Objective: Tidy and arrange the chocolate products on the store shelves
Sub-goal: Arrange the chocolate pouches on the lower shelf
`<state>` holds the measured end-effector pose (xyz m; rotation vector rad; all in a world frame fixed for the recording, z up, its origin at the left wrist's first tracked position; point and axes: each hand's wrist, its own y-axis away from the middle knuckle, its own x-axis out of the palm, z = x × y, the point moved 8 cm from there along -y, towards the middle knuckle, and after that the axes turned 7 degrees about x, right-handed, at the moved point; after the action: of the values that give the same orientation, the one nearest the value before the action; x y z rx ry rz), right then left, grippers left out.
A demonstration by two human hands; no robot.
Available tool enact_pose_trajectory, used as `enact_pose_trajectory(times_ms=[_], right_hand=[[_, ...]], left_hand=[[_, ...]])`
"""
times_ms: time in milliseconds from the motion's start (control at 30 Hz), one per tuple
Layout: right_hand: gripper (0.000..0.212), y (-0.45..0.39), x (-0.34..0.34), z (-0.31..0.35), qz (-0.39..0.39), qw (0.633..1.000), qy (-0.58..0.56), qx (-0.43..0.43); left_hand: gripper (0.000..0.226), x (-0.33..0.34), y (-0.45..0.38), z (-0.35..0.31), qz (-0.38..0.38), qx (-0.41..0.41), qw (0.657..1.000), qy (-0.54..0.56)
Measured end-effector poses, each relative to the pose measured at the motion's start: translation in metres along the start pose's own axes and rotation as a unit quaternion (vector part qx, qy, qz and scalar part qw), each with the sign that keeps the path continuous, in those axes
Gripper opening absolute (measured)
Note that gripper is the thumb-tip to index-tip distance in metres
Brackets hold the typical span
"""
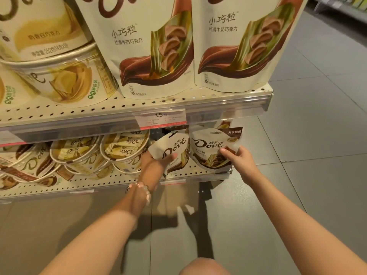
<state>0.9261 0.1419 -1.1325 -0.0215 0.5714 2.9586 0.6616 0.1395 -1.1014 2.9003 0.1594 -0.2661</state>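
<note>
Two cream Dove chocolate pouches stand at the right end of the lower shelf [111,182]. My left hand [154,165] grips the left pouch [174,149], thumb across its front, and the pouch leans to the left. My right hand [237,160] pinches the right edge of the right pouch [208,147], which stands nearly upright. A bead bracelet circles my left wrist.
Round Dove tubs [123,149] lie stacked on the lower shelf to the left of the pouches. The upper shelf [228,100] carries two big Dove pouches [151,46] and cream tubs [65,82]. A price tag [159,119] hangs from its rail. Grey floor tiles [317,135] lie to the right.
</note>
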Motion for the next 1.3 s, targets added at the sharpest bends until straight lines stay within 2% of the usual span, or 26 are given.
enact_pose_trajectory(times_ms=[133,267,400,633,767,867,967,1033,1100,1300], right_hand=[[0.059,0.003,0.002,-0.020,-0.041,0.999,0.019,0.009],[0.066,0.002,0.004,-0.040,-0.100,0.995,0.023,0.010],[0.049,-0.006,0.005,-0.042,-0.098,0.995,0.026,0.001],[0.028,-0.020,-0.012,-0.036,-0.033,0.996,0.058,0.054],[0.028,-0.027,-0.018,-0.038,-0.020,0.995,0.047,0.083],[0.032,-0.024,-0.018,-0.041,-0.028,0.995,0.031,0.089],[0.039,-0.019,-0.018,-0.042,-0.054,0.996,0.019,0.072],[0.039,-0.015,-0.020,-0.043,-0.085,0.995,0.006,0.059],[0.035,-0.012,-0.020,-0.045,-0.104,0.993,0.002,0.053],[0.028,-0.015,-0.021,-0.047,-0.099,0.992,0.003,0.077]], left_hand=[[0.032,0.006,-0.001,0.018,-0.013,0.030,0.998,-0.049],[0.037,0.010,-0.002,0.031,-0.035,0.063,0.993,-0.096],[0.035,0.010,-0.007,0.023,-0.039,0.122,0.986,-0.110],[0.029,0.009,-0.016,0.028,0.022,0.092,0.992,-0.086],[0.031,0.011,-0.016,0.027,0.034,0.080,0.993,-0.082],[0.034,0.011,-0.010,0.031,-0.011,0.063,0.997,-0.034],[0.026,0.005,0.005,0.047,-0.136,-0.003,0.990,0.034],[0.025,0.007,0.013,0.056,-0.182,-0.029,0.978,0.095],[0.023,0.014,0.013,0.058,-0.177,-0.033,0.976,0.126],[0.017,0.014,0.004,0.055,-0.126,0.029,0.989,0.074]])
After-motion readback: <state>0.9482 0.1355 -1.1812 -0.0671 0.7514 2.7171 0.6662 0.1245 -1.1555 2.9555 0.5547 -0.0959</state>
